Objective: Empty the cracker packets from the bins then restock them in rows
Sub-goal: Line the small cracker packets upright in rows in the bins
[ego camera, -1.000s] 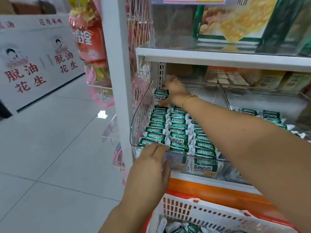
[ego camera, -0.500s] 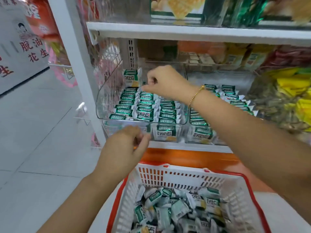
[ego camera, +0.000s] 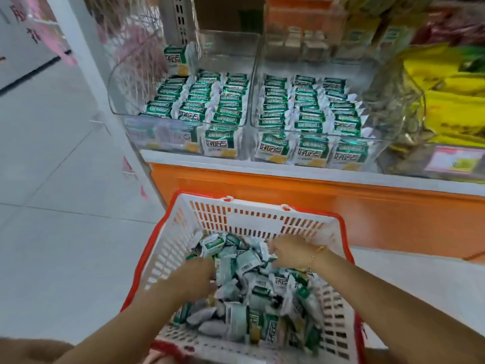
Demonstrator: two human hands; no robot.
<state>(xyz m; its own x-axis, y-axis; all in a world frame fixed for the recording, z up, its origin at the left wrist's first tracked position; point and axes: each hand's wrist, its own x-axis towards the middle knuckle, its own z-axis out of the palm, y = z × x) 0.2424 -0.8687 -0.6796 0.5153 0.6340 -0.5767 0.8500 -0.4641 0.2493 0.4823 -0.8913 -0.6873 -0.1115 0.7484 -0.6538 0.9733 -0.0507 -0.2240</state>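
**Mia:** Where are the hands?

**Ben:** Both are down in the white basket [ego camera: 236, 219] with the red rim. The left hand [ego camera: 195, 278] is on the left side of the pile of loose cracker packets [ego camera: 252, 290]. The right hand [ego camera: 290, 252] is at the far right of the pile. It has a gold bracelet [ego camera: 316, 254] on the wrist.

**Mia:** Are they holding anything?

**Ben:** The left hand's fingers are curled down into the packets, but I cannot tell if they have one. The right hand's fingers are bent and touch the packets too. It is blurry, so I cannot tell if it grips one.

**Mia:** What do the packets look like?

**Ben:** Green and white. In the basket they lie every which way.

**Mia:** And up on the shelf?

**Ben:** Two clear bins stand side by side on the white shelf [ego camera: 288, 170]. The left bin [ego camera: 118, 82] has three rows of packets standing on edge. One packet [ego camera: 175, 60] stands up tall at the back of the left row. Behind the other two rows the bin is bare.

**Mia:** And the other one?

**Ben:** The right bin [ego camera: 372, 137] has three neat rows too. More packets show through the front walls of both bins.

**Mia:** What is next to them?

**Ben:** A bin with yellow bags [ego camera: 451, 101] on the right. Below the shelf is an orange panel [ego camera: 315, 195].
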